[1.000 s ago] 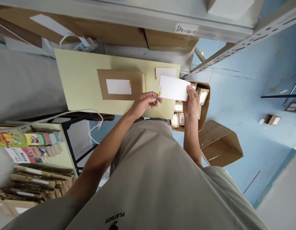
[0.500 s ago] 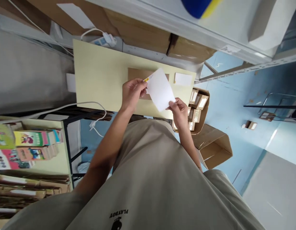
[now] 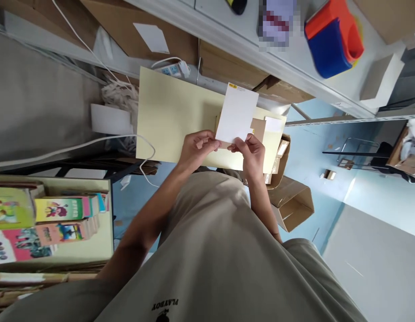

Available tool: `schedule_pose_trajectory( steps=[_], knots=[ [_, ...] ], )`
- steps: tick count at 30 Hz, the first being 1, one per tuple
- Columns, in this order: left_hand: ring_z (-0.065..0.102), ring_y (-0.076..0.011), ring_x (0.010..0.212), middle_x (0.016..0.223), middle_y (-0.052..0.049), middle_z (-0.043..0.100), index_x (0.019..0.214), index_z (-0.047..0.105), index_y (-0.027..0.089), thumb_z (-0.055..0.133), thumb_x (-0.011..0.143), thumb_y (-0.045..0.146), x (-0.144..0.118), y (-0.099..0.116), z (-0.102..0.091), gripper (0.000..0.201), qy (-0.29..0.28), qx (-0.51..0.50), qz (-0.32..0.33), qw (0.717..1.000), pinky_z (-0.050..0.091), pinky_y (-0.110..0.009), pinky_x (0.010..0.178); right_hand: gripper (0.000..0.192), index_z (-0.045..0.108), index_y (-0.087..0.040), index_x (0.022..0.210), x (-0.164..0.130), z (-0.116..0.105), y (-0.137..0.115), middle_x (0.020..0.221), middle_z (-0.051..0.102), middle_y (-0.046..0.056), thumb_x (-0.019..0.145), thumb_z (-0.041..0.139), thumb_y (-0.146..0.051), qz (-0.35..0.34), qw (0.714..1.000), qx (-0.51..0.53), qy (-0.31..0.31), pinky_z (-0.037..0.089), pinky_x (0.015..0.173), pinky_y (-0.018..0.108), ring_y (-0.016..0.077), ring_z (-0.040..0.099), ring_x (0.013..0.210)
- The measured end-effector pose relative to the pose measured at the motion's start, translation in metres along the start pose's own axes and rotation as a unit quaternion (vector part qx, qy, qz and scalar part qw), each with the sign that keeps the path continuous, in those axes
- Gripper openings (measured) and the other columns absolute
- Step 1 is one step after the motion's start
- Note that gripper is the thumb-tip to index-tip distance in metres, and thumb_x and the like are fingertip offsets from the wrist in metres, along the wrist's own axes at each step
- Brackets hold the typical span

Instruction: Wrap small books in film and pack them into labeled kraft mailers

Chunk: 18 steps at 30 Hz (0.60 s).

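Both hands pinch one white label sheet (image 3: 237, 114) by its lower edge — left hand (image 3: 198, 146) at the left corner, right hand (image 3: 250, 152) at the right. Sheet stands upright above the pale yellow tabletop (image 3: 170, 116) — a brown envelope (image 3: 259, 129) lies behind it, mostly hidden.
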<state>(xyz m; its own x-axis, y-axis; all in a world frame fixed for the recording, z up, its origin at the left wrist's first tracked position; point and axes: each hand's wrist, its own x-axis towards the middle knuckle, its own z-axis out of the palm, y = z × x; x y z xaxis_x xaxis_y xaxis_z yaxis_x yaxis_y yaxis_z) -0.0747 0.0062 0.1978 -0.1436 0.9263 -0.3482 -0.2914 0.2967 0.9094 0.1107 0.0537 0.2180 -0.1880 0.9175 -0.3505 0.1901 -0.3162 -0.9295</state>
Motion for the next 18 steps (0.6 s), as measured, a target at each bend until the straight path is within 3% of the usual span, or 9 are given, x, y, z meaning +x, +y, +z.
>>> schedule_pose_trajectory(
  steps=[8,18],
  knots=[
    [0.07,-0.0186,0.073,0.074,-0.002,0.072,0.079,0.072,0.023,0.087,0.079,0.042,0.012,0.004,-0.037,0.025,0.0,-0.022,-0.002,1.0,0.058,-0.033,0.07,0.052,0.057,-0.029,0.085,-0.009,0.039,-0.008,0.08,0.077,-0.003,0.09,0.09,-0.068,0.018,0.998,0.019,0.049,0.068,0.077,0.038,0.0203,0.082,0.078],
    [0.07,-0.0175,0.072,0.076,-0.002,0.074,0.084,0.076,0.022,0.09,0.082,0.041,0.012,-0.005,-0.048,0.024,-0.026,-0.039,0.008,0.999,0.059,-0.032,0.071,0.053,0.06,-0.028,0.088,-0.011,0.051,0.001,0.084,0.077,-0.002,0.087,0.089,-0.072,0.101,0.992,0.029,0.074,0.068,0.078,0.032,0.0181,0.081,0.081]
  ],
)
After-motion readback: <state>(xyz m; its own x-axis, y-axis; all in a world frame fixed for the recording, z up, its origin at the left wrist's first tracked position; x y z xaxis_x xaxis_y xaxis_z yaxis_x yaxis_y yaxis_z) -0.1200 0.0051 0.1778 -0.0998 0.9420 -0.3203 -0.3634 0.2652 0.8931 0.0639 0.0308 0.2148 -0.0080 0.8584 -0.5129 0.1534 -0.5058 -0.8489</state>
